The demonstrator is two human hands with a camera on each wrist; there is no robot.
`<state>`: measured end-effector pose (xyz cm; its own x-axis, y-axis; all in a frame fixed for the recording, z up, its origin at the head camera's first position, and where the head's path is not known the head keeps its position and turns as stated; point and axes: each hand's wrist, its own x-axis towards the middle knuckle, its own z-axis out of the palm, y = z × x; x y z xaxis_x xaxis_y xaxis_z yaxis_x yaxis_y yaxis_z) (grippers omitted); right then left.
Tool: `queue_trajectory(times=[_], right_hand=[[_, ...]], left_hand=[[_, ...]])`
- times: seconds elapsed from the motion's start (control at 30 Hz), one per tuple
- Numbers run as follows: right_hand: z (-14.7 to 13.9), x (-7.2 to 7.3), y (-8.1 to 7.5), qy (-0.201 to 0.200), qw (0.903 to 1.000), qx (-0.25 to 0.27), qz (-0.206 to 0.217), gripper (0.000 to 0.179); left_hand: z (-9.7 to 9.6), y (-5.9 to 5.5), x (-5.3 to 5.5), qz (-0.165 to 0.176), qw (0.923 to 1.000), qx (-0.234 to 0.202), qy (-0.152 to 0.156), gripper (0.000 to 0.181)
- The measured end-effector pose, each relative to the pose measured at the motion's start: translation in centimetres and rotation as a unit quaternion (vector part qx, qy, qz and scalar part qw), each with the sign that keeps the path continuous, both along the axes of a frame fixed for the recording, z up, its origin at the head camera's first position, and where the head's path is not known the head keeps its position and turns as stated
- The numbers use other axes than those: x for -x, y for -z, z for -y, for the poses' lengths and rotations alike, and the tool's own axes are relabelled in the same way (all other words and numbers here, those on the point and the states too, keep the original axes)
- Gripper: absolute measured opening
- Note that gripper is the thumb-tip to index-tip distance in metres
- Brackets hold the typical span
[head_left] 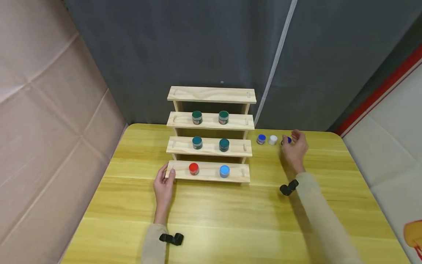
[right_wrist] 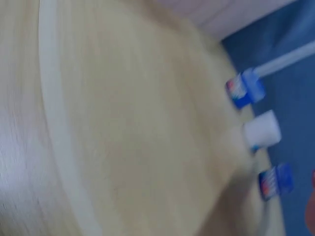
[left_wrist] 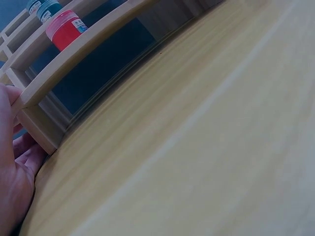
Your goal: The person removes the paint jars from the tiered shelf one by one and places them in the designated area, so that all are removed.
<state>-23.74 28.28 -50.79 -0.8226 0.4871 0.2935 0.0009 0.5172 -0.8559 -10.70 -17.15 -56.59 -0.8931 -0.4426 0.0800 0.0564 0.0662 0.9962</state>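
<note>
A stepped wooden rack [head_left: 211, 94] stands on the table. My left hand [head_left: 163, 187] grips the left end of its lowest step, thumb on the board and fingers round the side [left_wrist: 30, 152]. On that step sit a red paint jar [head_left: 193, 168] and a light blue paint jar [head_left: 224, 171]. Right of the rack, my right hand [head_left: 295, 148] is at a dark blue paint jar [head_left: 289, 140], partly hidden by the thumb in the head view. In the right wrist view that jar [right_wrist: 275, 182] stands upright, with a gap between it and the visible fingertip [right_wrist: 311, 211].
Two green-lidded jars [head_left: 197, 117] sit on each of the two middle steps. A white jar [head_left: 272, 140] and another blue jar [head_left: 261, 139] stand between the rack and my right hand. A grey curtain [head_left: 211, 44] hangs behind the table [head_left: 224, 220].
</note>
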Motion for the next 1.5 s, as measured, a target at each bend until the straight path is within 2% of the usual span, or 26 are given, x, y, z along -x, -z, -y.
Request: queue_trajectory(times=[0.03, 0.07, 0.2, 0.33, 0.57, 0.83, 1.1, 1.2, 1.37, 1.5], right_hand=[[0.2, 0.0, -0.5, -0.007, 1.0, 0.001, -0.006, 0.048], [0.5, -0.1, -0.9, -0.015, 0.9998, -0.001, -0.012, 0.048], [1.6, -0.3, -2.6, -0.042, 0.9987, 0.001, -0.031, 0.048], [2.8, -0.3, -3.7, -0.057, 0.9966, 0.007, -0.059, 0.047], [4.9, -0.4, -5.4, -0.079, 0.9908, 0.038, -0.104, 0.044], [7.2, -0.5, -7.2, -0.107, 0.9862, 0.05, -0.116, 0.044], [10.3, -2.3, -10.2, -0.127, 0.981, 0.069, -0.13, 0.044], [10.8, -2.4, -10.4, -0.141, 0.9775, 0.075, -0.138, 0.045], [11.0, -1.7, -9.7, -0.169, 0.9721, 0.074, -0.145, 0.047], [11.6, -1.7, -9.9, -0.199, 0.9664, 0.079, -0.143, 0.047]], left_hand=[[0.0, 0.0, 0.0, -0.005, 1.0, 0.002, 0.001, 0.042], [-0.1, -0.5, -0.1, -0.009, 1.0, 0.0, 0.003, 0.042], [-0.1, -0.9, -0.1, 0.0, 1.0, -0.008, 0.002, 0.042], [0.1, 0.4, 0.3, 0.007, 0.9999, -0.011, -0.003, 0.043], [0.1, 0.4, 0.2, 0.0, 1.0, -0.007, 0.002, 0.043], [0.0, 0.4, 0.2, -0.003, 1.0, -0.008, -0.001, 0.042], [0.1, 0.5, 0.2, 0.001, 0.9999, -0.012, 0.005, 0.043], [0.1, 0.5, 0.2, 0.002, 0.9999, -0.014, 0.003, 0.042], [0.1, 0.2, 0.2, 0.011, 0.9998, -0.015, 0.002, 0.043], [-0.2, -1.1, -0.2, 0.016, 0.9997, -0.017, 0.006, 0.043]])
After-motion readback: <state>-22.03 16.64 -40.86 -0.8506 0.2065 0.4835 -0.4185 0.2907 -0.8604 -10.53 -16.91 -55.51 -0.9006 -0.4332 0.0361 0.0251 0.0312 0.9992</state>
